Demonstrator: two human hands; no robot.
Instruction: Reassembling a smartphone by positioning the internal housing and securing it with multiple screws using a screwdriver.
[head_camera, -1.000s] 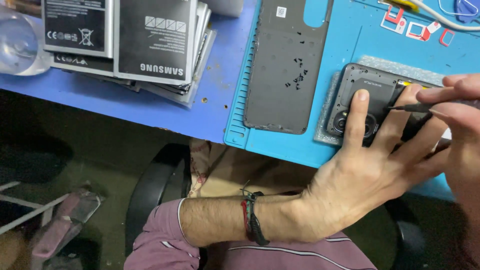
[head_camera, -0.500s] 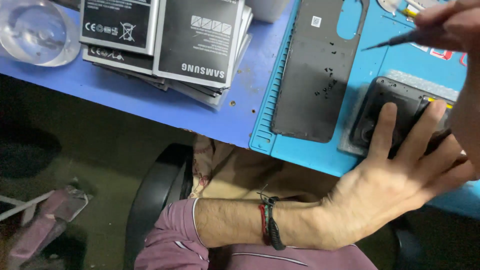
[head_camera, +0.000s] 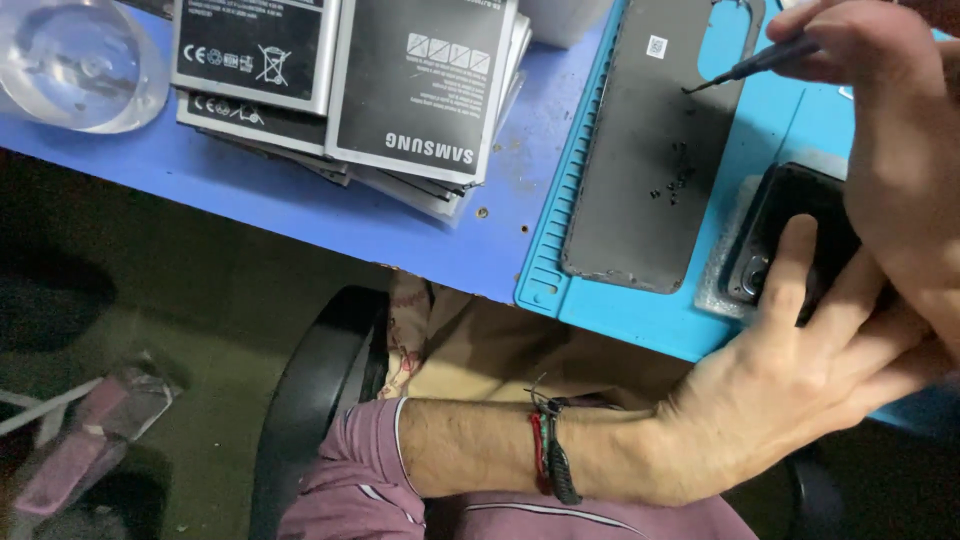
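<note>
Tweezer tip over the back cover, phone pinned at the mat's edge

Your left hand (head_camera: 800, 385) lies flat with fingers spread, pressing on the dark phone (head_camera: 800, 225), which sits at the right part of the blue work mat (head_camera: 620, 310). Your right hand (head_camera: 890, 110) pinches thin black tweezers (head_camera: 745, 68); their tip hangs over the upper part of the grey back cover (head_camera: 640, 170). That cover lies on the mat just left of the phone, with tiny dark screws (head_camera: 672, 185) scattered on it. Stacked batteries (head_camera: 400, 90) rest well left on the blue table (head_camera: 330, 215), beside a clear dish (head_camera: 75, 60)
</note>
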